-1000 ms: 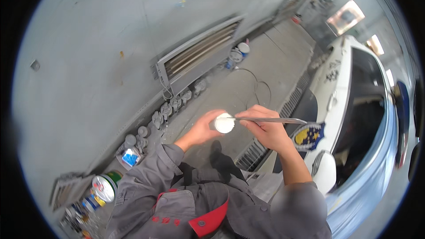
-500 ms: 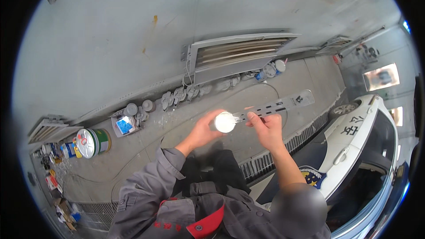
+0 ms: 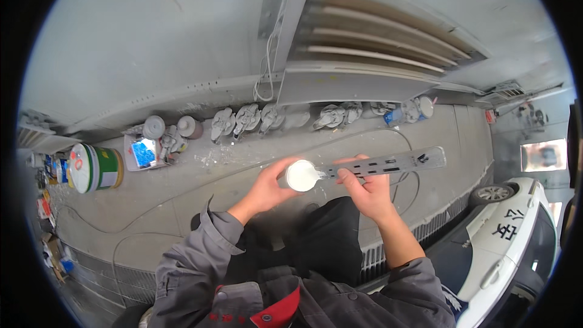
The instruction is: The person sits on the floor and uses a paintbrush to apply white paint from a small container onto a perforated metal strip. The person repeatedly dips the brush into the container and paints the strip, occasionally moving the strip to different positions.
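A small cup (image 3: 302, 175) of white, paint-like liquid is held in front of me, with my left hand (image 3: 269, 186) wrapped round its side. Between the thumb and fingers of my right hand (image 3: 366, 189) is a clear flat mixing stick (image 3: 401, 163) with dark slots and markings. The stick's wet white end meets the right rim of the cup, while its other end points out to the right. How deep the tip reaches into the liquid is hidden.
Spray guns (image 3: 247, 120) stand in a row along the wall beneath a louvred vent (image 3: 388, 36). At left are a green-and-white bucket (image 3: 96, 168) and a tray with a blue packet (image 3: 144, 153). A hose (image 3: 243, 173) crosses the floor. A white-and-dark car (image 3: 504, 231) stands at right.
The view has shifted toward the wall, and my legs appear farther apart. Both hands keep their hold; the stick now lies more level, its outer end lower.
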### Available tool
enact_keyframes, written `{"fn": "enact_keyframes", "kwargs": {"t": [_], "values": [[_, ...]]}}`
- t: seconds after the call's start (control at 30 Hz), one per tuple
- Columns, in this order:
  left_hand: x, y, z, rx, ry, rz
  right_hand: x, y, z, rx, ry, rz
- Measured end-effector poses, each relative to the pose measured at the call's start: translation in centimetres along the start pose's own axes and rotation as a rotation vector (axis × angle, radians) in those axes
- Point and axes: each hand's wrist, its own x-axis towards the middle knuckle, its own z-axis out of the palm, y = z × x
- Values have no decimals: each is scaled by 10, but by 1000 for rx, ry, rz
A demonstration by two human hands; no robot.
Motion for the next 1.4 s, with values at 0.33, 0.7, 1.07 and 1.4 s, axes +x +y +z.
{"fn": "enact_keyframes", "kwargs": {"t": [0.33,0.7,1.07,1.4], "values": [[61,-209,-31,-26,66,103,18,199,93,-13,-12,-151],[54,-225,-16,-29,174,86,-7,328,-34,382,311,132],[19,-224,9,12,370,4,40,641,103,598,596,792],[15,-219,22,-19,421,47,120,711,49,805,674,661]]}}
